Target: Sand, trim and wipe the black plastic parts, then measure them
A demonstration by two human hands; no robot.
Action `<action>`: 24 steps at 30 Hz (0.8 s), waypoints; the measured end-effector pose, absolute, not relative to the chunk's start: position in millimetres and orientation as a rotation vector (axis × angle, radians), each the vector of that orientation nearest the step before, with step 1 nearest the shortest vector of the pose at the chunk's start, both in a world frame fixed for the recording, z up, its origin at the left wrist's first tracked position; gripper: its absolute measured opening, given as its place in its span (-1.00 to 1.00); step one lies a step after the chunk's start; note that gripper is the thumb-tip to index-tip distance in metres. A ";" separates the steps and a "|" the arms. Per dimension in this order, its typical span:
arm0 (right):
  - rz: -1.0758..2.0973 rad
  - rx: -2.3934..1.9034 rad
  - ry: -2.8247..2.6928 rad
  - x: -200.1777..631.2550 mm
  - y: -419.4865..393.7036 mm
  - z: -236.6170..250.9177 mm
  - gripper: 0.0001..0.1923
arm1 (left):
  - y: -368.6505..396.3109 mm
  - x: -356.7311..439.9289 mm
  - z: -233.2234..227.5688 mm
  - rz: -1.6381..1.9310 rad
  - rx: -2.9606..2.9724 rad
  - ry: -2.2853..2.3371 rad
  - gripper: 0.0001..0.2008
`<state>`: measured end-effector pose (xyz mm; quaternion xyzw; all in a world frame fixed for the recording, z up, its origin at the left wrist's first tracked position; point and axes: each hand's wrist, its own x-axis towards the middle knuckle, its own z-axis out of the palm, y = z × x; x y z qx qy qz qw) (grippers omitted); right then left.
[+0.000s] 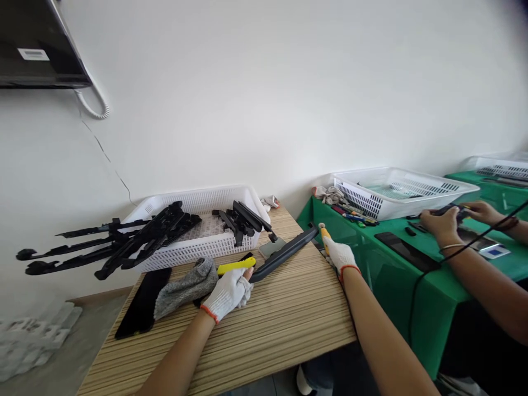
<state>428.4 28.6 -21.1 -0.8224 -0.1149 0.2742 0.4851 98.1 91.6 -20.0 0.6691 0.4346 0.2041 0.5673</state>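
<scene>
My left hand (229, 292), in a white knit glove with an orange cuff, is closed on the near end of a long black plastic strip (284, 254). The strip slants away over the wooden table to the right. In the same kind of glove, my right hand (340, 254) grips a yellow-handled tool (325, 235) with a small round tip. That tip is close to the strip's far end; whether they touch I cannot tell. Just behind my left hand lies a yellow bar-shaped object (236, 267), partly hidden. A grey cloth (187, 289) is beside it, left of my hand.
A white basket (198, 250) at the back holds several black plastic parts (160, 236), some jutting out leftward. A phone (272, 248) lies behind the strip. To the right, a co-worker's hands (443, 224) handle a dark part over a green-covered table (437, 286) with another basket (396, 206).
</scene>
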 end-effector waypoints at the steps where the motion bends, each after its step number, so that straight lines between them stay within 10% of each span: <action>1: 0.663 -1.994 -0.285 428.6 28.4 -22.4 -0.61 | 91.5 97.9 -19.7 0.481 1.575 1.022 -0.50; 24: 0.702 -1.929 -0.237 409.5 5.0 -17.1 -0.57 | 90.0 99.6 -16.4 0.574 1.616 0.927 -0.56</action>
